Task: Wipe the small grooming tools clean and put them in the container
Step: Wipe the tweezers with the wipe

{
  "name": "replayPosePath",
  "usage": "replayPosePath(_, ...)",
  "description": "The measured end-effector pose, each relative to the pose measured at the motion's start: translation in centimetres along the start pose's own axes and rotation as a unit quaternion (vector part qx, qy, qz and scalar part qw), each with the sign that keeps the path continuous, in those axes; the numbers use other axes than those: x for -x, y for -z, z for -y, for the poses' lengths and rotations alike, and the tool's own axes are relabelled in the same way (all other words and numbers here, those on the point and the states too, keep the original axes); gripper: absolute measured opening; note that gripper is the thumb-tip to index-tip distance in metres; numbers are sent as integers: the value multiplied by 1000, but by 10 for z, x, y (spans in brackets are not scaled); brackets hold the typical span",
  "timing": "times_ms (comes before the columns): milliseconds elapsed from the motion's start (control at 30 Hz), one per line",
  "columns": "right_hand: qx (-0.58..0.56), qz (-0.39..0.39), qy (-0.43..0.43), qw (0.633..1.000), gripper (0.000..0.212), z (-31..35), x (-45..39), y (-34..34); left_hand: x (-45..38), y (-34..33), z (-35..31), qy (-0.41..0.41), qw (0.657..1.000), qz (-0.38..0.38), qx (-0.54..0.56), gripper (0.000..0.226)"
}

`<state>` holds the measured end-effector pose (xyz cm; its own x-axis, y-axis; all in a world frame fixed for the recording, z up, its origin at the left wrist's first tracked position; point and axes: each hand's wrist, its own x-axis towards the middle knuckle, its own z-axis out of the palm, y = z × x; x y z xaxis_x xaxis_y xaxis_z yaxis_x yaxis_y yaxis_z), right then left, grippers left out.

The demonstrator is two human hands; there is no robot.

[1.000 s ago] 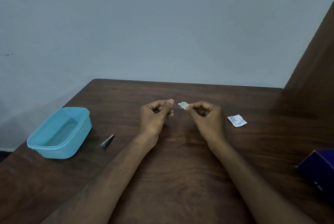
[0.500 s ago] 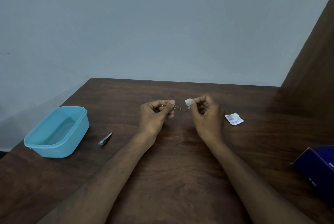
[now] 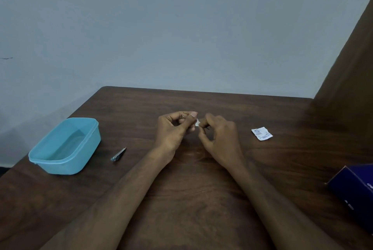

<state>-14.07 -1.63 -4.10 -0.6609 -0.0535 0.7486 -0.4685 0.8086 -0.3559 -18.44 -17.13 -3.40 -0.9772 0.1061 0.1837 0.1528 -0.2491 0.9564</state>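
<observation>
Two hands: both are raised just above the middle of the tabletop (image 3: 201, 199), close together so the wiping happens in plain sight of the head camera.
Left hand (image 3: 174, 131): my left grip is curled tight, thumb pressed against the fingers, pinching a thin wire-like grooming tool (image 3: 184, 115); only a small looped end shows above the fingers, so I cannot name the tool.
Right hand (image 3: 219, 137): this grip is also curled, pinching a small white wipe (image 3: 197, 122) between thumb and fingertips; the wipe sits right at the left thumb, and I judge it is wrapped on the tool's shaft to rub it.
Why held so: one hand steadies the tool by its end while the other works the pad along it, which suits something so thin.
Nail clipper (image 3: 118, 154): it lies flat on the tabletop just beside the container, apparently waiting its turn.
Container (image 3: 50, 160): the open blue tub stands at the left, well apart from the hands; I see nothing inside it, so I judge no tool is put away yet.
Wrapper (image 3: 262, 133): a torn white sachet lies to the right, likely the wipe's packet.
Box (image 3: 355, 193): a dark blue box sits at the right edge.
</observation>
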Motion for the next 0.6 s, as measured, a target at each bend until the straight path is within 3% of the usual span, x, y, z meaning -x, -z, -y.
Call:
replayPosePath(233, -102, -13, -74, 992, 15, 1, -2, 10, 5, -2, -3, -100, 990, -8, -95, 22)
replayPosePath(400, -171, 25, -161, 972, 13, -3, -3, 5, 1, 1, -4, -105, 989, -65, -86, 9)
replayPosePath(600, -256, 47, -207, 943, 13, -11, -4, 4, 5, 0, -6, -116, 988, -39, -97, 9)
